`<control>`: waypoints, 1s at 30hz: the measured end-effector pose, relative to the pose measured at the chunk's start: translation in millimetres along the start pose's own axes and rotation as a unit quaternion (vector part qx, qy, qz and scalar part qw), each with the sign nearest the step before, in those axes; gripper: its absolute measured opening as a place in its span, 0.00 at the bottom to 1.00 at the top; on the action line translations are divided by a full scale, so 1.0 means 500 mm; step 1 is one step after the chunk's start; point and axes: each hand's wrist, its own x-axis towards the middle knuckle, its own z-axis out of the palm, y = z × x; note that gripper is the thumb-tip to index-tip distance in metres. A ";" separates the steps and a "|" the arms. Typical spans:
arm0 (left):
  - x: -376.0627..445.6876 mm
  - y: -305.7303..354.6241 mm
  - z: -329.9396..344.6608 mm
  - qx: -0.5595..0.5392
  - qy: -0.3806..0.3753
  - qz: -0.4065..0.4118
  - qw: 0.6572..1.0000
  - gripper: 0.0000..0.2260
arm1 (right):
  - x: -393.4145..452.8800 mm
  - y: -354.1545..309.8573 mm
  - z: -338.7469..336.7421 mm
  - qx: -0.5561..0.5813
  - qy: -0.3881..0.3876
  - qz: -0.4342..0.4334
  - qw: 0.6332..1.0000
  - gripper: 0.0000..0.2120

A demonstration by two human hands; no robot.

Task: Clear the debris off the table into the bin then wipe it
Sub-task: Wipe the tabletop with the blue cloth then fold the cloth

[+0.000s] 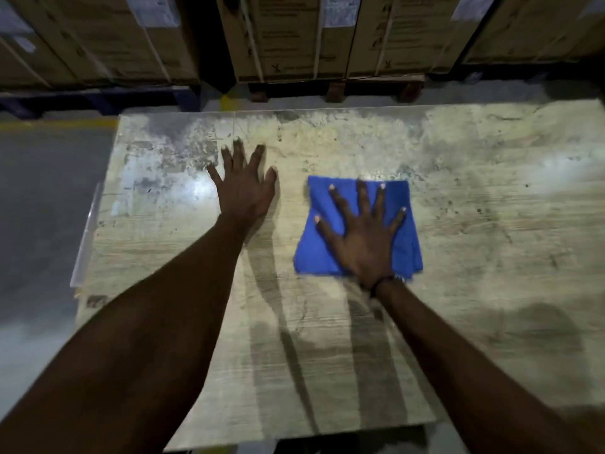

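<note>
Right hand [361, 239] is flat on the blue cloth [319, 253] mid-table [491, 224], fingers spread, not gripping. Left hand [244, 188] lies flat on bare wood beside it. Cloth looks soft and light, probably bunches easily, so press from the middle.

**No readable text in view**

Cardboard boxes [288, 37] stacked beyond the far edge of the surface [491, 224] carry white paper labels [340, 9] and blocks of dark printing on their sides, but all of it is too blurred to read. No word, brand, number or sign can be made out on them. The surface itself shows only stains and scuffs, with no lettering on it.
</note>
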 end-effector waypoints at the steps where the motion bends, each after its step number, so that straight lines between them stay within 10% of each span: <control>1: 0.006 -0.002 0.001 0.002 0.012 -0.002 1.000 0.28 | -0.040 -0.013 0.001 -0.010 -0.002 -0.023 1.000 0.35; 13: -0.001 0.007 0.008 0.030 0.053 -0.014 0.998 0.28 | 0.305 0.030 -0.007 0.015 0.016 0.089 0.996 0.37; 22: 0.003 0.005 0.000 0.019 0.056 -0.014 0.998 0.28 | 0.021 -0.099 -0.001 -0.019 -0.013 -0.007 1.000 0.34; 30: 0.004 0.007 0.000 0.008 0.054 -0.019 0.998 0.27 | 0.453 -0.061 -0.003 0.025 -0.015 0.064 0.998 0.35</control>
